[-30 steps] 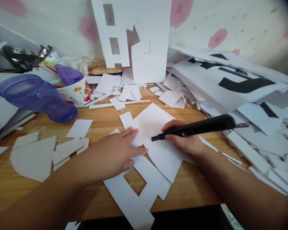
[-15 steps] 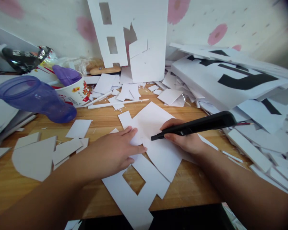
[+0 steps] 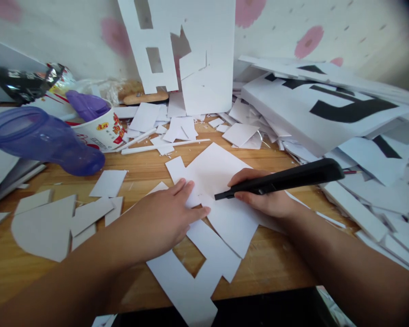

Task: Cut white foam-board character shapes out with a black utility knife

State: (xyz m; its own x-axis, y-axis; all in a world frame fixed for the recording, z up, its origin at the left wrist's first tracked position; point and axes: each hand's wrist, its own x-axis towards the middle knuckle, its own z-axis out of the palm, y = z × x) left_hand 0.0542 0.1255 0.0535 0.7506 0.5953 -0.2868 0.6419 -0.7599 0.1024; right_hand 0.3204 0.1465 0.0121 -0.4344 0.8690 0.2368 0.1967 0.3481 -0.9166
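White foam board pieces [image 3: 230, 222] lie overlapped at the centre of the wooden table. One lower piece [image 3: 187, 286] has cut-outs and reaches past the front edge. My left hand [image 3: 172, 211] rests on the boards, fingers spread, holding nothing. My right hand [image 3: 264, 195] is wrapped round a black utility knife [image 3: 289, 179], which slants up to the right. The knife's dark tip is at the top board's surface, a little right of my left fingertips. Whether the blade cuts into the board cannot be made out.
A translucent purple bottle [image 3: 51, 141] lies by a paper cup [image 3: 104, 129] on the left. Board scraps [image 3: 47, 225] lie on the left. A tall board [image 3: 211, 86] with openings stands at the back. Stacked boards [image 3: 293, 113] and offcuts fill the right side.
The view has shifted slightly, and things at the left and back sit a little further left. The knife's rear end reaches slightly further right. Both hands stay nearly in place.
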